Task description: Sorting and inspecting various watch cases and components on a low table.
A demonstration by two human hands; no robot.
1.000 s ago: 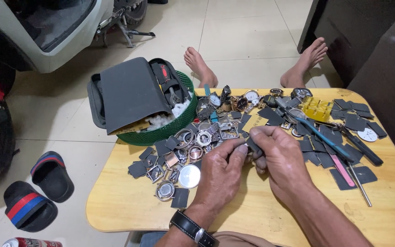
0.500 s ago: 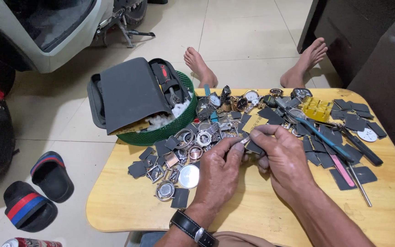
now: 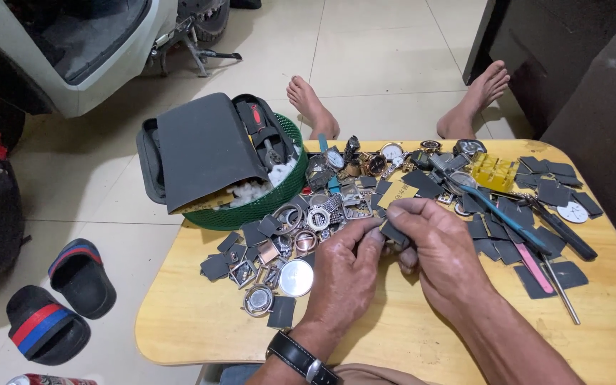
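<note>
at the middle of the tabletop (image 3: 201, 335), the left hand (image 3: 344, 274) and right hand (image 3: 440, 246) meet over a small dark grey pad (image 3: 396, 232), fingers narrow and pinched on it from both sides. its long axis seems to run from ten o'clock to four o'clock, the far end toward the watch cases (image 3: 308, 217), though fingers hide much of it. a loose pinch could drop it among the look-alike grey pads (image 3: 497, 232) at three o'clock.

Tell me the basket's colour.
Green: the basket is open green mesh, seen in the head view.
</note>
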